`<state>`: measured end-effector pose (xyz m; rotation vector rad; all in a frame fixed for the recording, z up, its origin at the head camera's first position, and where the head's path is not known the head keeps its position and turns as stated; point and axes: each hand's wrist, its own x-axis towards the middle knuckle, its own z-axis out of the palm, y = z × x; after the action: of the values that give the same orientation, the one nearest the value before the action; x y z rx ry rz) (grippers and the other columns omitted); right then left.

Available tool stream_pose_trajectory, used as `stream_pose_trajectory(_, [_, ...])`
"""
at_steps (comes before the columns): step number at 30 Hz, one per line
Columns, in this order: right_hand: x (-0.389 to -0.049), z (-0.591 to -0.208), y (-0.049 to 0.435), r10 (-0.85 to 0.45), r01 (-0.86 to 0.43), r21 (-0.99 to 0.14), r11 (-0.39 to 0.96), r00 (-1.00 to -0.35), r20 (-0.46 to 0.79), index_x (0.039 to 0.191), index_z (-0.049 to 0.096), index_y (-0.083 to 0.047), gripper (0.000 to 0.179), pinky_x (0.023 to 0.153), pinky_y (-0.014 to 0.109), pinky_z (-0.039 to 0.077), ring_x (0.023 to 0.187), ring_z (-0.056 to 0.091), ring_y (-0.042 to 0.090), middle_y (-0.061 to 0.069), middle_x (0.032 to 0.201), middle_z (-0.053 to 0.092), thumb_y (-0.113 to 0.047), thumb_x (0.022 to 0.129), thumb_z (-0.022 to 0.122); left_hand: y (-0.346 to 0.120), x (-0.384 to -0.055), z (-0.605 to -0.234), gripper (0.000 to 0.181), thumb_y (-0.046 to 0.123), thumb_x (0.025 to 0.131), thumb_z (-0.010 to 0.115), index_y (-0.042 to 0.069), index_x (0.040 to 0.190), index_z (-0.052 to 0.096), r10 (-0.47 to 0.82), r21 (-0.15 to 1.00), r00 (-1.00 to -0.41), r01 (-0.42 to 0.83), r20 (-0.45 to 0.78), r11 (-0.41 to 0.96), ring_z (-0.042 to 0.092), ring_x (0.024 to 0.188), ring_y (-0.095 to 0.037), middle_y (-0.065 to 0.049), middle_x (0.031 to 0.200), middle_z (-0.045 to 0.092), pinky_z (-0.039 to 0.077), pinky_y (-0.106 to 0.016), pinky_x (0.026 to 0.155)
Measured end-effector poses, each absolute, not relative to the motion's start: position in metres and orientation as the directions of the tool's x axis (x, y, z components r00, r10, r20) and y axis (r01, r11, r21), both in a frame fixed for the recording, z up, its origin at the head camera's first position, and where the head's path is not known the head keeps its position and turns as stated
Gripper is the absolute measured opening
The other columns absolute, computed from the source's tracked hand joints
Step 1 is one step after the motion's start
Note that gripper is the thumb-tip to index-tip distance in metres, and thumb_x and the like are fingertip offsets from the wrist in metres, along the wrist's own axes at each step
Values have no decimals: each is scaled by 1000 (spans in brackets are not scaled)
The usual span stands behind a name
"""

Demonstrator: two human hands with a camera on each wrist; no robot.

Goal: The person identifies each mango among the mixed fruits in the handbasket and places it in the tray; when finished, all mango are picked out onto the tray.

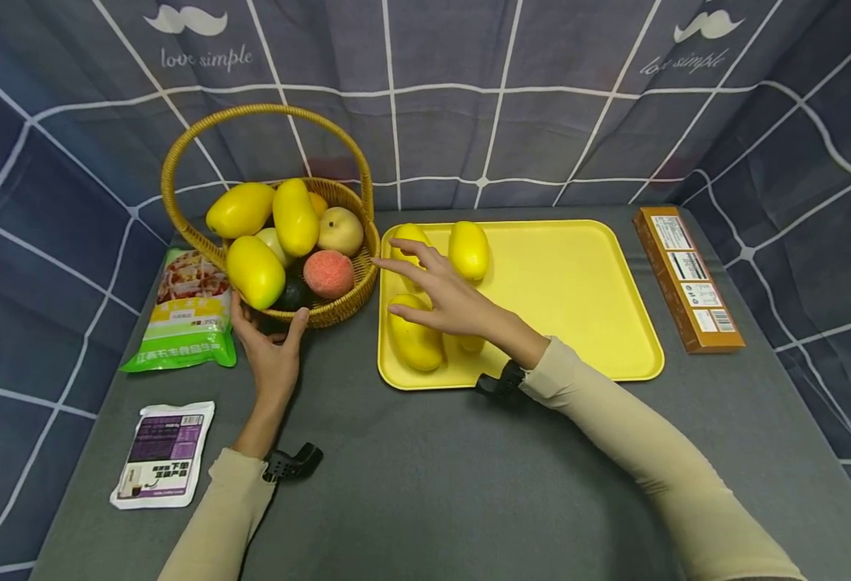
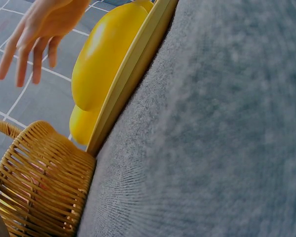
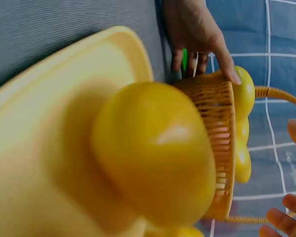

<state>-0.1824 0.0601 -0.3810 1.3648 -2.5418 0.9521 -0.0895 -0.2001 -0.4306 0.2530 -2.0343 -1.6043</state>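
My left hand point(image 1: 269, 355) grips the near rim of a wicker basket point(image 1: 363, 282), thumb on the rim and fingers against its outer side. Three yellow mangoes point(image 1: 254, 272) lie on top in the basket, around a pale round fruit point(image 1: 340, 231), a reddish peach-like fruit point(image 1: 329, 273) and a dark green fruit point(image 1: 293, 292). Over the left part of a yellow tray point(image 1: 570, 307), my right hand point(image 1: 454, 298) hovers with fingers spread and nothing in them. Several mangoes point(image 1: 416, 339) rest on the tray below it, one mostly hidden under the wrist.
A green and yellow food bag point(image 1: 189, 315) lies left of the basket, with a white and purple pouch point(image 1: 166, 456) nearer the front. Right of the tray is a long brown box point(image 1: 690, 282). The basket's tall handle point(image 1: 269, 109) arches above the fruit. Checked cloth point(image 1: 447, 137) hangs behind.
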Motion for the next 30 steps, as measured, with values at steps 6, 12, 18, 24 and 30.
stream_pose_trajectory(6, [-188,-369,29,-755,-806,-470,360,-548,360,149,42,-24,60,114,47,27,143,30,25,10,156,30,-40,95,62,-200,-90,-431,92,18,91,69,3,155,5,-455,946,-845,164,281,281,30,139,-25,-15,160,14,38,-39,82])
stream_pose_trajectory(12, [-192,-360,-1,-778,-814,-480,328,-521,351,148,43,-21,60,112,42,31,142,32,25,11,152,35,-38,94,64,-201,-90,-431,92,17,90,69,3,156,6,-453,941,-840,179,298,287,31,139,-27,-15,160,15,39,-40,81])
stream_pose_trajectory(18, [-196,-352,-27,-788,-800,-504,325,-524,323,148,45,-18,61,112,40,33,141,35,28,14,152,35,-37,94,65,-203,-91,-436,93,19,91,69,6,156,4,-453,940,-843,163,291,300,31,139,-27,-13,160,15,39,-38,81])
stream_pose_trajectory(24, [-202,-349,-49,-790,-738,-592,323,-555,261,150,41,-21,66,110,32,36,141,35,21,11,153,33,-42,92,66,-216,-102,-464,95,29,89,72,23,157,6,-472,934,-831,145,293,325,34,136,-17,0,160,18,40,-25,79])
stream_pose_trajectory(30, [-206,-347,-69,-790,-673,-639,372,-591,162,152,35,-27,67,107,31,39,139,35,14,8,155,30,-46,94,62,-217,-103,-464,95,31,89,72,25,157,6,-468,937,-837,140,285,320,33,137,-16,1,160,18,41,-25,79])
